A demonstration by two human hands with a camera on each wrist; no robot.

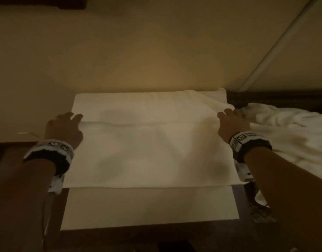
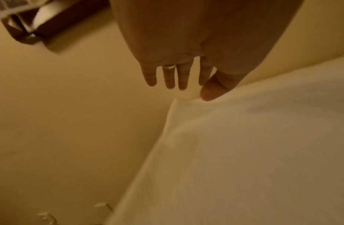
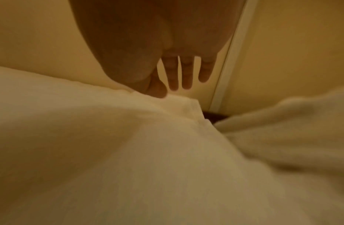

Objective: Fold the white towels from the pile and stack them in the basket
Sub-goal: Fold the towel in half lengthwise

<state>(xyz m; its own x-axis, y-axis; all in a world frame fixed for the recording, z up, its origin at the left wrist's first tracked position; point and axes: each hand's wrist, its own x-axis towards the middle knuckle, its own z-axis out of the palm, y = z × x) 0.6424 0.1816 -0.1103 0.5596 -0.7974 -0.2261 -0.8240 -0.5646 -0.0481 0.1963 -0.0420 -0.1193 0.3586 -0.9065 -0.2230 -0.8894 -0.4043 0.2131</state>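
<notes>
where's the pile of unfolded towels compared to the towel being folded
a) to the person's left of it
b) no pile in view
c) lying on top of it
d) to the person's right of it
d: in the head view the crumpled pile lies off the right edge of the flat towel, just past the right hand, while the left hand has only bare surface beside it.

Both forearms are bare, without sleeves. Each wrist carries a bulky black band topped with white square tiles printed with black marker patterns (image 1: 51,151) (image 1: 247,142). The left hand (image 2: 186,50) wears a pale ring (image 2: 169,66) on one finger.
</notes>
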